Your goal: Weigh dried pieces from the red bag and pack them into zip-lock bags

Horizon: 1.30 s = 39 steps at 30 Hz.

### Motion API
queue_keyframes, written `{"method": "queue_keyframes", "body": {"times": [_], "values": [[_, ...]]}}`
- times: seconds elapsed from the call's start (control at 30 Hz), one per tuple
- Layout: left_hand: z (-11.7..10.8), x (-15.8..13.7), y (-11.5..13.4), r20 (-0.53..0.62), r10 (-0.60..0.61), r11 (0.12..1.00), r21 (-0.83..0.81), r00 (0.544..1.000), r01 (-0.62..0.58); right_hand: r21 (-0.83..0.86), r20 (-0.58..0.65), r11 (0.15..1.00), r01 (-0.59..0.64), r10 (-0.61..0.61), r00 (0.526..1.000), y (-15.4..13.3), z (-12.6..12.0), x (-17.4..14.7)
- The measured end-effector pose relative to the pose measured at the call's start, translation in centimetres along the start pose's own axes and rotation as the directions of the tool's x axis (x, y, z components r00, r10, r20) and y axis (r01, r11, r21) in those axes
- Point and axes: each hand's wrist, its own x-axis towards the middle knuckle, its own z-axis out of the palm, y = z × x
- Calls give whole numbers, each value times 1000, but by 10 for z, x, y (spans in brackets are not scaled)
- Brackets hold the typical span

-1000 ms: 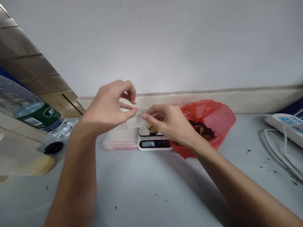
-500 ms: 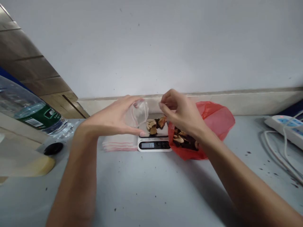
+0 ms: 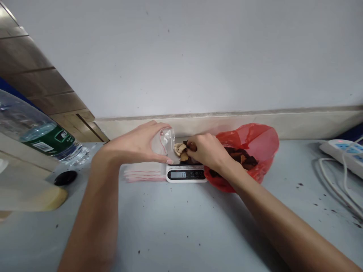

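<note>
My left hand [image 3: 141, 143] holds a small clear zip-lock bag [image 3: 167, 139], thumb and fingers keeping its mouth spread beside the scale. A white digital kitchen scale [image 3: 170, 179] with a black display lies flat between my hands; its screen seems to read 117, a decimal point being too small to make out. Pale and brown dried slices [image 3: 180, 150] rest on its plate. My right hand [image 3: 208, 151] is over the plate's right side, its fingers pinching a brown dried slice [image 3: 193, 146]. Under my right wrist, a red plastic bag [image 3: 259, 138] gapes, with more dark dried pieces inside.
Flat zip-lock bags [image 3: 144, 173] with red seal lines are stacked left of the scale. Farther left are a tilted water bottle [image 3: 45, 139], a cloudy plastic container [image 3: 34, 192] and a black lid [image 3: 65, 177]. A white power strip [image 3: 343, 151] with cables sits right; a wall stands behind.
My right hand has moved down and left from above the red bag onto the slices on the scale. The left hand still holds the clear bag, slightly lower.
</note>
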Motion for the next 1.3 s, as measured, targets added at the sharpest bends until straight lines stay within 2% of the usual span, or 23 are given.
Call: {"method": "queue_keyframes", "body": {"times": [0.2, 0.43, 0.53, 0.63, 0.73, 0.97, 1.3], "values": [[1, 2, -3, 6, 6, 1000, -1, 1000, -6, -33, -45, 999, 19, -20, 999, 0, 7, 2], [1, 2, 0, 25, -12, 1000, 6, 1000, 12, 17, -159, 998, -53, 55, 986, -1, 16, 4], [1, 2, 0, 30, -33, 999, 32, 999, 32, 238, -260, 971, -26, 90, 961, 4, 14, 4], [1, 1, -1, 49, -68, 997, 38, 996, 66, 534, -305, 845, 34, 155, 940, 11, 6, 2], [1, 0, -4, 73, -83, 996, 25, 994, 81, 665, -262, 745, 60, 157, 952, 17, -8, -1], [2, 2, -9, 63, -70, 997, 22, 996, 69, 762, -136, 648, -16, 184, 973, 23, -35, -11], [5, 3, -6, 41, -65, 997, 50, 997, 62, 741, -109, 671, -25, 157, 982, 21, -39, -13]]}}
